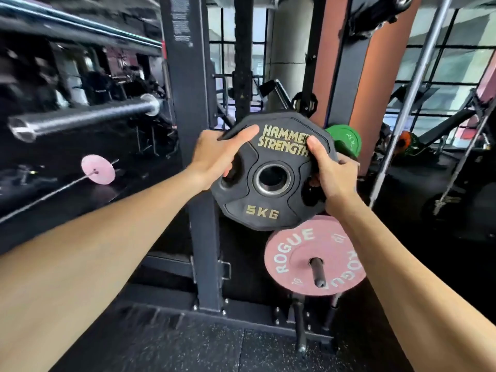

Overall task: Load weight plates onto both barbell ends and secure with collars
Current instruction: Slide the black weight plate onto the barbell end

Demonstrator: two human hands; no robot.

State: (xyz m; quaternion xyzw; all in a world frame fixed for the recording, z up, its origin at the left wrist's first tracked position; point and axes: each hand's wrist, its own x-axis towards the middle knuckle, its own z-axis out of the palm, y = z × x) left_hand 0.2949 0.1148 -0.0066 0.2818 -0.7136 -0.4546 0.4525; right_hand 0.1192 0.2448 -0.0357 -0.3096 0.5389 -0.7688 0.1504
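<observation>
Both bare forearms reach forward from the bottom corners over the black speckled rubber floor (pixel 188 353).

The left hand (pixel 214 159) grips the upper-left edge of the black twelve-sided rubber 5 kg weight plate with gold "Hammer Strength" lettering (pixel 271 208): thumb flat across the front face, fingers curled behind and through the left grip hole. The right hand (pixel 330 170) clamps the right edge, thumb on the front face by the lettering, fingers wrapped behind through the right grip slot. The plate is held upright in mid-air, face toward the camera, steel-ringed centre hole empty, in front of the dark steel rack upright (pixel 188 103).

Just below it, a faded red round "Rogue" bumper plate (pixel 298 253) sits on a short black storage peg (pixel 318 272) sticking out of the rack. Its top edge is overlapped by the held plate; I cannot tell if they touch.

Behind the held plate's right shoulder is a green round bumper plate (pixel 346 139), partly hidden.

Up left, well apart from the plate, the bare steel barbell sleeve (pixel 80 120) points toward the camera, motion-blurred.

Farther back left, a small pink disc (pixel 98 169) appears on a thin bar, which may be a reflection.
</observation>
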